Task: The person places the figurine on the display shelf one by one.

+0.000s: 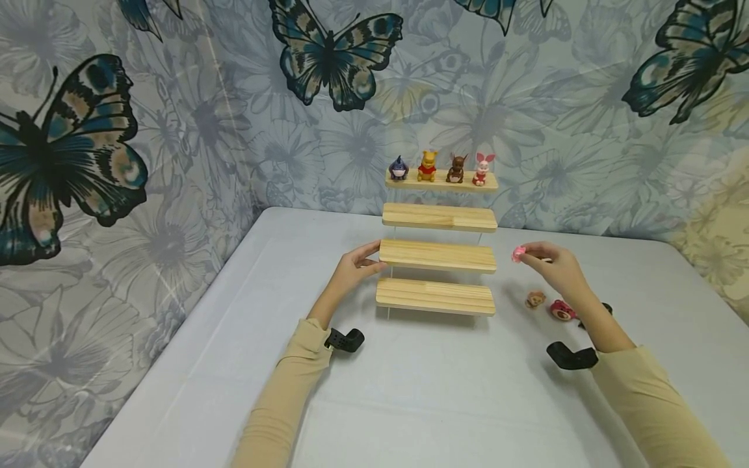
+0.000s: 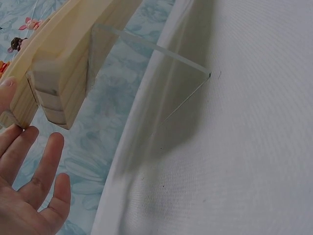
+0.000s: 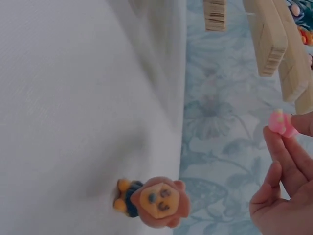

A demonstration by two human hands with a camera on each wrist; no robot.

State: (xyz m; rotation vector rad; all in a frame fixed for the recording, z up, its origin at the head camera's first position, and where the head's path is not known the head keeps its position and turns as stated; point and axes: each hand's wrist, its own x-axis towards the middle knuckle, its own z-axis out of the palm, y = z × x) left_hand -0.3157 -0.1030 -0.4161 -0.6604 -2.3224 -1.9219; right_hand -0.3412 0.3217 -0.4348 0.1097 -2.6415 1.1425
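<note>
My left hand [image 1: 351,265] grips the left end of a wooden tiered display shelf [image 1: 437,255], thumb and fingers at the third board from the top. In the left wrist view its other fingers [image 2: 51,152] spread out beside the board ends. To the right of the shelf, my right hand [image 1: 556,263] pinches a small pink figurine [image 1: 518,253] between thumb and fingertips, raised above the table. The right wrist view shows this pink figurine [image 3: 282,123] partly covered by the thumb. Below that hand stands a lion figurine [image 3: 159,201] with a brown mane.
On the top board stand a blue-grey donkey [image 1: 399,168], a yellow bear in red [image 1: 427,166], a brown figurine [image 1: 456,168] and a pink piglet [image 1: 482,169]. A dark pink figurine [image 1: 563,310] and a dark object lie near the right forearm. A butterfly-print backdrop [image 1: 333,149] hangs behind the white table [image 1: 409,390].
</note>
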